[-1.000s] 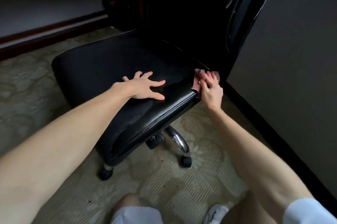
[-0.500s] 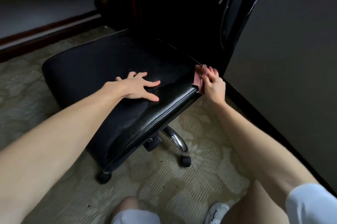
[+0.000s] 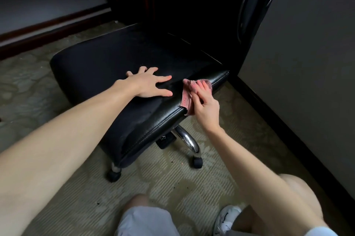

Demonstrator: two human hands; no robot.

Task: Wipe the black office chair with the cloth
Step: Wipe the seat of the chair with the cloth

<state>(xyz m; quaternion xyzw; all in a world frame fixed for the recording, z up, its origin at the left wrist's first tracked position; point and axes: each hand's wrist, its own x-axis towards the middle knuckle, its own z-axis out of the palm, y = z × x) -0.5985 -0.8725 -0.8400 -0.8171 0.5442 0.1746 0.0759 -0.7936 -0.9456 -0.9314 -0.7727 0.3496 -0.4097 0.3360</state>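
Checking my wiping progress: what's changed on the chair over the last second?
The right hand slid the pink cloth along the seat's side edge, away from the backrest corner and nearer the left hand. The left hand stayed flat on the black office chair; the cloth stayed under the right fingers.

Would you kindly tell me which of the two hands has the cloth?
The right hand, pressing the pink cloth against the seat edge; the left hand lies flat, bare, on top.

Backrest (image 3: 192,5) cut off at top, cloth (image 3: 186,99) partly under right hand (image 3: 206,109), chair base (image 3: 189,139) mostly hidden
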